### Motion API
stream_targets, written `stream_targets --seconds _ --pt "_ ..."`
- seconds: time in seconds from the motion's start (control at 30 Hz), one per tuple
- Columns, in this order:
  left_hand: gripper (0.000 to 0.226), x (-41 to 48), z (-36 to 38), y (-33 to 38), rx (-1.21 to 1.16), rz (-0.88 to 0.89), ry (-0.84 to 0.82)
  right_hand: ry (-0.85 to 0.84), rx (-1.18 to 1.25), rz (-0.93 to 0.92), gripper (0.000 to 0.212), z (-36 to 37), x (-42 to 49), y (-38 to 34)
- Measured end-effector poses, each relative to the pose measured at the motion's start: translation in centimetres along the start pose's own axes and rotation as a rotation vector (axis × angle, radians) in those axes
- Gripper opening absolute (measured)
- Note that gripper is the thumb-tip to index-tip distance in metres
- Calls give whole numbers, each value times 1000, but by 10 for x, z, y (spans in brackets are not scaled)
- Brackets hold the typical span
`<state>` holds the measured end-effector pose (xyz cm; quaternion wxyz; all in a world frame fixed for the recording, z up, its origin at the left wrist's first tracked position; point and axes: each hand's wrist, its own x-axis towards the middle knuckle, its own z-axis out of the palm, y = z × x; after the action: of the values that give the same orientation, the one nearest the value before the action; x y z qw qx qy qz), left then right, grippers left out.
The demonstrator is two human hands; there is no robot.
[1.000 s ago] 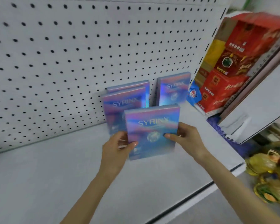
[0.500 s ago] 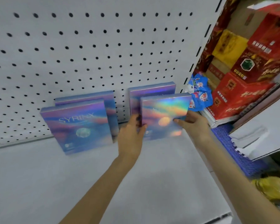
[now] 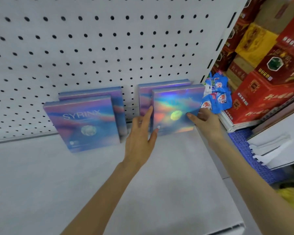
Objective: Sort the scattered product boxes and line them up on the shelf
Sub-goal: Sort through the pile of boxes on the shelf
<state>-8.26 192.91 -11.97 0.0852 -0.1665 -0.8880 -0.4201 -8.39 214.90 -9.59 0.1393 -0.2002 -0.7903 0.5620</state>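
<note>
Pinching the front right box (image 3: 175, 102) by its right edge with the right grip (image 3: 204, 121): thumb flat on the holographic face, other fingers curled out of sight behind. Bracing the same box from its left side with the left grip (image 3: 140, 138), released rather than clenched, index finger straight up along the left edge, thumb tip resting low on the face. Standing upright on the white shelf (image 3: 75, 192), bottom edge down, close in front of the rear right box (image 3: 144, 97) and covering most of it; touching or just apart, impossible to tell. Behind both, at the back of the shelf, the pegboard (image 3: 92, 39), with the rear right box up against it. Further left, across a narrow gap: front left box (image 3: 83, 126) marked SYRINX, tilted back against the rear left box (image 3: 92, 93), a second pair of two. Just beside the right grip, past the shelf's end: blue snack packets (image 3: 215, 97), then red cartons (image 3: 265, 89) stacked on a neighbouring shelf, with a purple crate (image 3: 244, 150) below them. Slightly blurred throughout.
</note>
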Motion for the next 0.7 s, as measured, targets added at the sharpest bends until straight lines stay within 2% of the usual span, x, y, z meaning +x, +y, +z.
stream_targets --seconds 0.1,0.17,0.23,0.3,0.37,0.43,0.5,0.6,0.7 --pt "66 -6 -12 1 35 -60 -55 134 3 64 28 3 -18 1" --pt "64 -27 -31 2 -6 -83 -77 198 8 22 33 12 -47 -4" --pt "61 -64 -61 -2 -56 -103 -85 190 5 -41 37 25 -88 -16" --pt "58 -116 -99 -13 -80 -136 -76 41 -21 -68 36 42 -138 -30" --pt "55 -177 -143 -26 -87 -190 -47 -266 -46 -75 33 64 -192 -45" --pt "51 -240 -188 -42 -103 -276 19 -564 -62 -92 40 91 -250 -59" --pt "49 -303 -231 -61 -148 -400 133 -760 -140 -143 52 125 -308 -70" --pt "52 -391 -288 -87 -211 -580 278 -935 -263 -290 64 182 -390 -86" --pt "59 -464 -343 -107 -173 -639 355 -1017 -370 -430 71 240 -467 -100"
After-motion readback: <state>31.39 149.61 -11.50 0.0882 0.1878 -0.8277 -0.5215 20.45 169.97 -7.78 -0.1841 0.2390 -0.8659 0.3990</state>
